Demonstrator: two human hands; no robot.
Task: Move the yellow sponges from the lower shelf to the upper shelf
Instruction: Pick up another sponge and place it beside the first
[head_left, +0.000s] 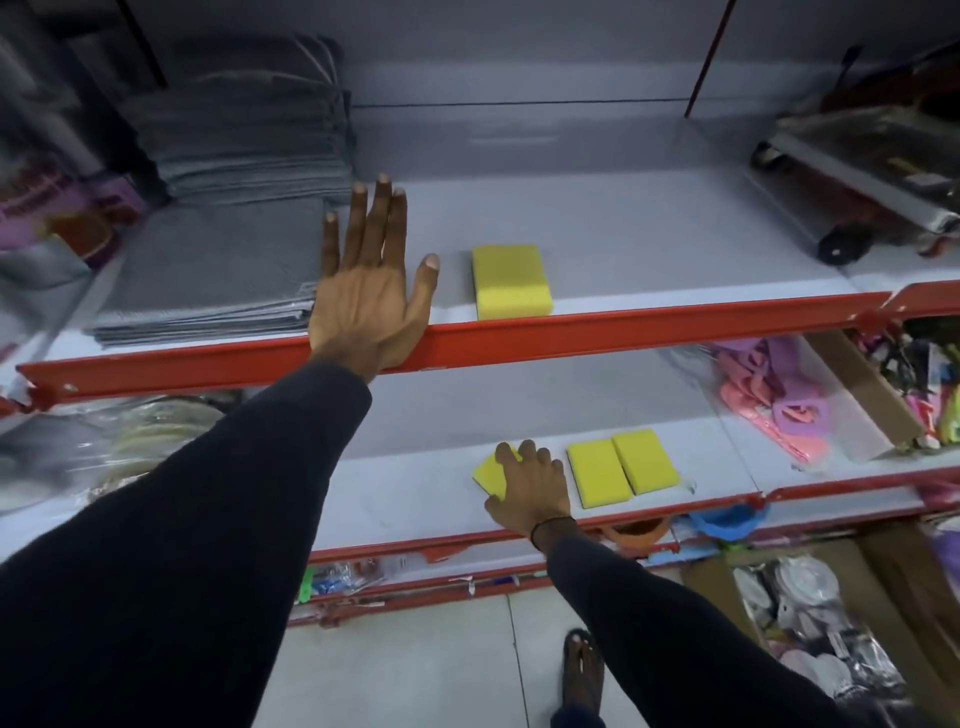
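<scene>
One yellow sponge (511, 280) lies on the upper shelf (649, 322) near its red front rail. My left hand (366, 291) rests flat and open on that rail, just left of the sponge. On the lower shelf (405, 493) my right hand (530, 488) covers a yellow sponge (488, 475), fingers curled over it and thumb against its near edge. Two more yellow sponges (597, 473) (647, 461) lie side by side, touching, just right of my right hand.
A stack of folded grey cloths (218, 270) fills the upper shelf's left side. A wheeled item in plastic (857, 171) sits at its right. Pink and purple packs (774, 410) lie on the lower shelf's right. Packaged goods line the floor below, beside a sandalled foot (582, 670).
</scene>
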